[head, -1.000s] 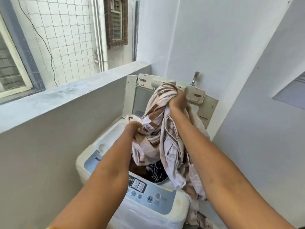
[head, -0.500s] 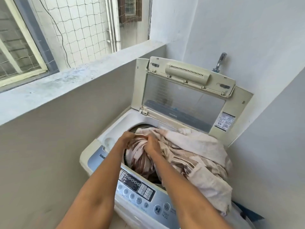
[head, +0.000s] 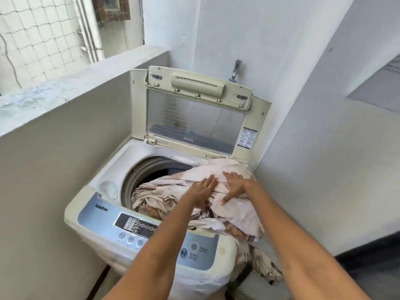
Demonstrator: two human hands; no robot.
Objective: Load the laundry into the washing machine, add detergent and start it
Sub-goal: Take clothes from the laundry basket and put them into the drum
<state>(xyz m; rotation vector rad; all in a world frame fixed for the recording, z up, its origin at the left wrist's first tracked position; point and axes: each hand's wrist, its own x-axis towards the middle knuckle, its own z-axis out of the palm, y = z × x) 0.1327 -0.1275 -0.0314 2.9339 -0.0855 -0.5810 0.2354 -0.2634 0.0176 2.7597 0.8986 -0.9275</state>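
Note:
A cream top-loading washing machine [head: 101, 182] stands with its lid [head: 194, 118] raised against the wall. A large pale sheet with brown stripes [head: 236, 213] lies half in the drum and half over the machine's right rim, hanging down its right side. My left hand [head: 203, 191] rests flat on the sheet with fingers spread. My right hand [head: 234, 185] lies flat beside it, fingers apart, also on the sheet. Neither hand grips the cloth. The blue-grey control panel [head: 134, 226] runs along the front edge under my forearms. No detergent is in view.
A concrete ledge [head: 65, 87] and low wall close off the left side, with a netted window above. A tap [head: 235, 69] sticks out of the white wall behind the lid. A white wall stands close on the right. A dark floor strip [head: 368, 267] shows at lower right.
The sheet went from held up high to bundled into the drum. Both hands have let go of it and moved right, and now lie flat on the part over the right rim.

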